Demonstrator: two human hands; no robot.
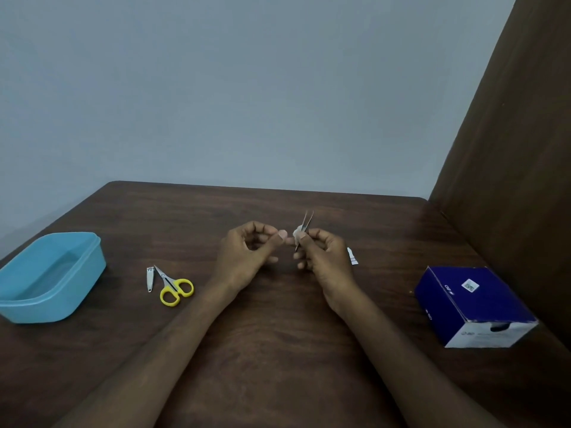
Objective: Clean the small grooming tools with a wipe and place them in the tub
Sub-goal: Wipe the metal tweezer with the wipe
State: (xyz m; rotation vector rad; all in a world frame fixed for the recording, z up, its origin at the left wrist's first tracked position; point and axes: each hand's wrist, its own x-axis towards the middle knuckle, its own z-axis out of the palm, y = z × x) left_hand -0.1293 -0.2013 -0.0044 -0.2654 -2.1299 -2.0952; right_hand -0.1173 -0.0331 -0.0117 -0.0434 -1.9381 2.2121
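Pinching a pair of tweezers [306, 228] between thumb and curled fingers, the right hand [324, 257] holds the tool upright above the middle of the table [278, 350], its two thin tips pointing up and slightly apart. A small crumpled wipe [297, 235] sits against the tweezers' shaft just below the tips, at the right thumb; whether the right hand or the left pinches it cannot be told. The left hand [244, 257] is just beside it, fingers curled inward with thumb and forefinger brought together toward the wipe, their tips close to the tweezers. Both hands hover over the dark wooden tabletop, forearms reaching in from the near edge.

Just behind the right hand, a small white torn wrapper [352, 256] lies flat on the table. Left of the hands, well apart from them, a nail clipper [150, 278] and yellow-handled scissors [173, 287] lie side by side, nearly touching, the scissors closed with blades pointing away. Farther left, at the table's edge, stands the light blue tub [18, 307], open-topped. On the right side of the table sits a dark blue cardboard box [472, 304] with a white front panel, near a brown wooden panel [509, 149] that rises along that side. A pale grey wall [247, 88] stands behind the table.
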